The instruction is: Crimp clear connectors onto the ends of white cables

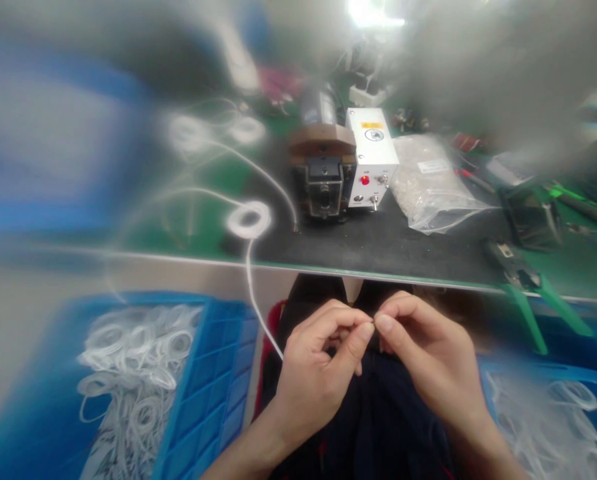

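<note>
My left hand and my right hand meet over my lap, below the bench edge. Both pinch, fingertips touching at a tiny metal part too small to name. A white cable runs from my left hand up over the bench edge to a coiled loop on the green mat. Straight ahead on the bench stands a small machine with a white box, a red button and a dark front jaw.
A blue crate of coiled white cables sits at my lower left, another crate at my lower right. A clear bag of small parts lies right of the machine. Green-handled pliers hang over the bench edge.
</note>
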Available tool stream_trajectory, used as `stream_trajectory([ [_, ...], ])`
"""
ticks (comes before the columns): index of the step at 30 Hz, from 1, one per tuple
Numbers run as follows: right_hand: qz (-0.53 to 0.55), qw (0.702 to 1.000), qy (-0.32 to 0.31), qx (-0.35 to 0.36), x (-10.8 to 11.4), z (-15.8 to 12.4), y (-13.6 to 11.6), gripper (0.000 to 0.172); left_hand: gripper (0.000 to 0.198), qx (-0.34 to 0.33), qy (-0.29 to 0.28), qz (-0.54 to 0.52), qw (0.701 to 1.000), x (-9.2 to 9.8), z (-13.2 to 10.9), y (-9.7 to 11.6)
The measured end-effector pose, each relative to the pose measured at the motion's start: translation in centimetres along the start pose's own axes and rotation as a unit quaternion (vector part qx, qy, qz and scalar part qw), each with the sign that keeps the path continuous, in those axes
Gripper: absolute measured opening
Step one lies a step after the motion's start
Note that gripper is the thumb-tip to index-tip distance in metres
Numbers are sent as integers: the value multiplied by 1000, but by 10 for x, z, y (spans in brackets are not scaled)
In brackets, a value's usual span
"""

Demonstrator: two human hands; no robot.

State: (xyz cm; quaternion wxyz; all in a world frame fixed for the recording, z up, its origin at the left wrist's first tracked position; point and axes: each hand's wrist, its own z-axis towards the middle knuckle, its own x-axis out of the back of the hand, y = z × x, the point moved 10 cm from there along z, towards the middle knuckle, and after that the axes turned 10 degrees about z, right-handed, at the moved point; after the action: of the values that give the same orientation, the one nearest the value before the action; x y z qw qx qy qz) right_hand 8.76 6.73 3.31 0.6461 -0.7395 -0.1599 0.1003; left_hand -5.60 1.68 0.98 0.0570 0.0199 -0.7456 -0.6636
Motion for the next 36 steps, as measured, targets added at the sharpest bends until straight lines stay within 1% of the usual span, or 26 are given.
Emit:
stream_trajectory([
  [2, -18, 1000, -4, 4, 1, -1, -5, 14, 9, 11, 5, -18, 1000, 0, 0, -1],
  [6, -13, 1000, -19, -10, 1, 0, -6, 12, 9, 16, 16, 8, 1000, 2, 1, -2],
  [12, -20, 1000, 3, 0, 1, -1, -6, 15, 9, 17, 24, 8, 1000, 5, 1, -4],
  [18, -14, 1000, 20, -7, -3, -4, 4, 17, 8, 25, 36, -21, 999, 7, 2, -6],
  [22, -21, 1000, 8, 11, -11, -7, 7, 18, 10, 19, 53, 8, 998, 10, 0, -7],
  [25, -62, 997, 16, 52, -9, -8, -1, 12, 8, 1, 63, 49, 997, 13, -2, -3],
  [28, -130, 986, 24, 104, -5, -9, -15, 6, 5, -22, 55, 78, 995, 12, -2, 3],
  [30, -156, 980, 22, 118, -4, -9, -20, 7, 6, -26, 40, 85, 995, 9, -1, 5],
  [33, -160, 980, 22, 116, -2, -8, -20, 8, 7, -22, 24, 94, 995, 7, 1, 5],
  [36, -115, 990, 6, 79, -1, -7, -11, 7, 7, -28, 28, 107, 993, 8, 2, 7],
])
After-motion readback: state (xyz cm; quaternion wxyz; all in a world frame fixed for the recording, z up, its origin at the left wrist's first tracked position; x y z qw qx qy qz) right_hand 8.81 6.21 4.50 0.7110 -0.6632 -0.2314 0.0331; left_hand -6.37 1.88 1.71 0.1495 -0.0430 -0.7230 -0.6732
